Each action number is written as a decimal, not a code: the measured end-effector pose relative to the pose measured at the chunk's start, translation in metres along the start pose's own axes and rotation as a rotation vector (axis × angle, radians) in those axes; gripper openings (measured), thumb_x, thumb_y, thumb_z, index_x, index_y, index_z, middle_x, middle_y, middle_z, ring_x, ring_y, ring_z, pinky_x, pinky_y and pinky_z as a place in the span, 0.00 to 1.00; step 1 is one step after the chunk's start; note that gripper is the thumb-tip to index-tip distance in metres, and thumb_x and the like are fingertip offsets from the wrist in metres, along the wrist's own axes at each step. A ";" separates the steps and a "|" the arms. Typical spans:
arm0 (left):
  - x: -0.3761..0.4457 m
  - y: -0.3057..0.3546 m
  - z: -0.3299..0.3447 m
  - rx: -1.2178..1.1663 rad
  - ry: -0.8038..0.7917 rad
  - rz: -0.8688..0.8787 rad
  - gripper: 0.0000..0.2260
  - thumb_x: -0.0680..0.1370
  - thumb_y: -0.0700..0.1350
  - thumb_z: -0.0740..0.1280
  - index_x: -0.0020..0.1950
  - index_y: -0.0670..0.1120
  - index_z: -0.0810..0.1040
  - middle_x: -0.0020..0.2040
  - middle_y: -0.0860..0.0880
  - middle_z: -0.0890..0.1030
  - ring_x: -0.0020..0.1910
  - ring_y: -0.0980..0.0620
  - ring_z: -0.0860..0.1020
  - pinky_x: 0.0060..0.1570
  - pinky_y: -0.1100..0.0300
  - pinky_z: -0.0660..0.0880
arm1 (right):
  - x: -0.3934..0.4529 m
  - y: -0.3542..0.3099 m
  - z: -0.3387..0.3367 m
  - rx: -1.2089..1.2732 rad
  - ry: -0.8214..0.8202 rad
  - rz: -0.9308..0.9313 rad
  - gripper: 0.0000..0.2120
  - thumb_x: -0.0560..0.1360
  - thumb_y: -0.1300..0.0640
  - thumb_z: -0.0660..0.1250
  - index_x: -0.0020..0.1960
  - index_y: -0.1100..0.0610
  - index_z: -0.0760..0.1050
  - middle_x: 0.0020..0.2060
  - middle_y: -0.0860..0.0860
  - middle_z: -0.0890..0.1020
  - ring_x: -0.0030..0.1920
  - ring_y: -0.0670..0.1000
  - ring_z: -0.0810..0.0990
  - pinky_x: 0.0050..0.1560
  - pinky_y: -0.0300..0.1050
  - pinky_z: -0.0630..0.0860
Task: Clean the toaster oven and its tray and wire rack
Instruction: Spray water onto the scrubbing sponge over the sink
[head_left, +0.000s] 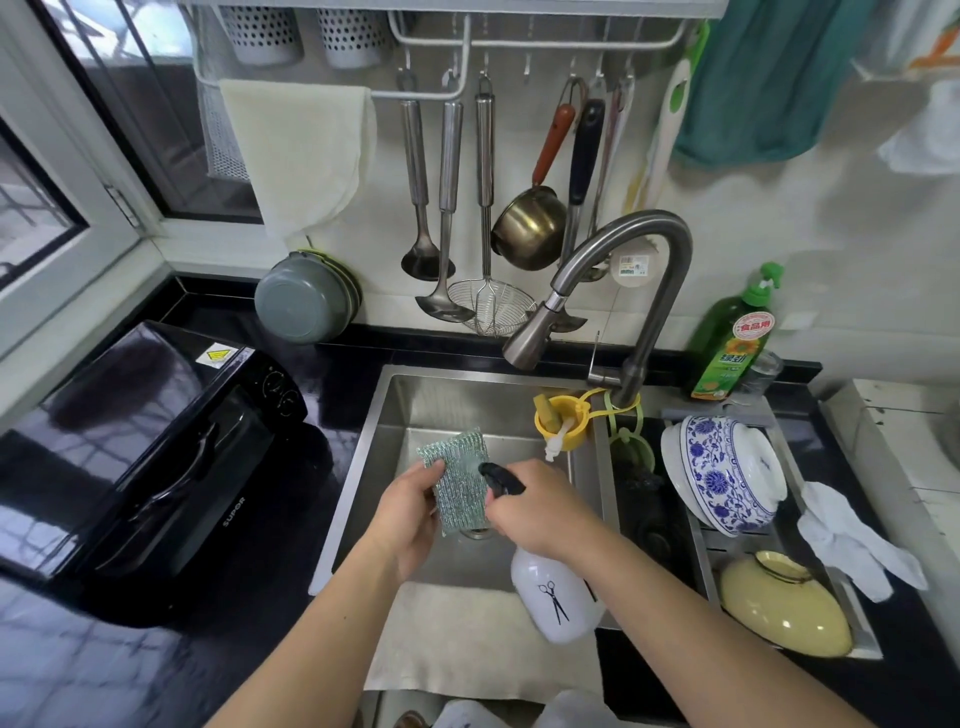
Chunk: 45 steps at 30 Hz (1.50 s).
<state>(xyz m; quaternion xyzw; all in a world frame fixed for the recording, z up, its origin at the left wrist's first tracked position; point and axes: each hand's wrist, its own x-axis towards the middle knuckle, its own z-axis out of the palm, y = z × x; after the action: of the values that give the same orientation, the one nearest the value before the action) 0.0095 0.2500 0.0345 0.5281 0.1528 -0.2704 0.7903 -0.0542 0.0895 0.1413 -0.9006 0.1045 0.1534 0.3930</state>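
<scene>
A green, coarse-woven scouring pad is being pinched upright over the sink by the left hand; a white spray bottle is being gripped by the right hand, nozzle at the pad. The glossy black toaster oven is being left shut on the counter, left of the sink

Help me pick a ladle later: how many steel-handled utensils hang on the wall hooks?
3: a ladle leftmost, a second ladle beside it, then a wire skimmer. Others right of the small pot may be hidden behind the faucet.
</scene>
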 end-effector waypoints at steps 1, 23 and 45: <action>-0.001 0.001 -0.001 0.011 0.000 0.008 0.12 0.85 0.42 0.61 0.61 0.43 0.83 0.55 0.41 0.87 0.46 0.50 0.86 0.39 0.60 0.81 | 0.000 0.000 0.001 -0.009 0.003 0.003 0.09 0.73 0.56 0.64 0.37 0.59 0.75 0.35 0.58 0.80 0.40 0.61 0.79 0.38 0.45 0.68; -0.005 0.004 0.013 -0.327 -0.030 -0.218 0.31 0.84 0.62 0.59 0.72 0.37 0.76 0.59 0.36 0.83 0.52 0.40 0.84 0.48 0.45 0.84 | -0.012 0.021 -0.013 0.184 -0.245 0.024 0.07 0.64 0.58 0.67 0.41 0.58 0.80 0.34 0.52 0.82 0.42 0.56 0.83 0.51 0.57 0.80; 0.042 -0.060 0.200 -0.038 0.161 -0.242 0.13 0.85 0.41 0.61 0.67 0.38 0.78 0.56 0.38 0.85 0.48 0.42 0.85 0.43 0.50 0.81 | 0.046 0.273 -0.219 -0.134 0.912 0.255 0.25 0.77 0.32 0.59 0.56 0.53 0.78 0.47 0.55 0.78 0.48 0.58 0.80 0.46 0.49 0.75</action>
<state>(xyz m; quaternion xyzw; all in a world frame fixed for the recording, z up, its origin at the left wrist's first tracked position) -0.0009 0.0376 0.0469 0.5106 0.2833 -0.3177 0.7471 -0.0533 -0.2585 0.0811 -0.8793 0.3661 -0.2040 0.2262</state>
